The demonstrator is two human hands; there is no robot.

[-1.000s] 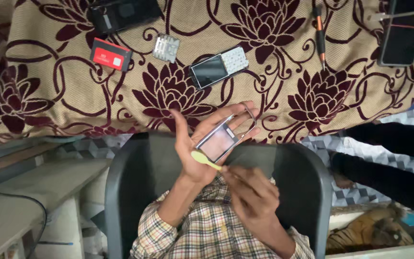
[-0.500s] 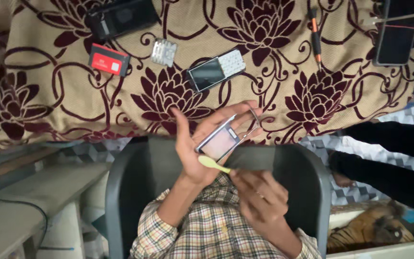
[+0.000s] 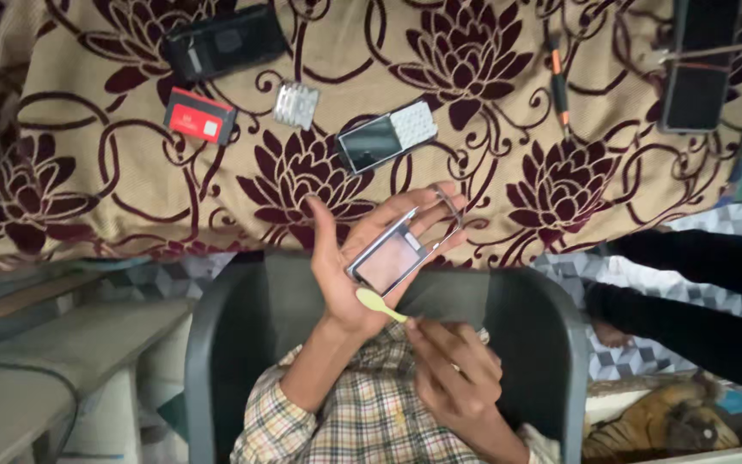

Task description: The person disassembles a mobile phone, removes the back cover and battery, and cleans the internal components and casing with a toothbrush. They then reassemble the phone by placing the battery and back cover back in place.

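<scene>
The left hand [image 3: 345, 275] still cradles the silver rectangular phone frame [image 3: 392, 258] above the flowered cloth counter's [image 3: 88, 172] near edge, while the right hand's [image 3: 453, 378] grip, pinching the yellow-green plastic pry tool [image 3: 380, 304], has drawn back slightly from the frame's lower edge.

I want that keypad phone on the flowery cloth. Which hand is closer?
Left hand, just below the keypad phone, holding a phone frame; right hand lower, holding a yellow pry tool.

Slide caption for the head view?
Left hand holds a silver phone frame; right hand applies a yellow-green plastic pry tool over floral cloth.
</scene>
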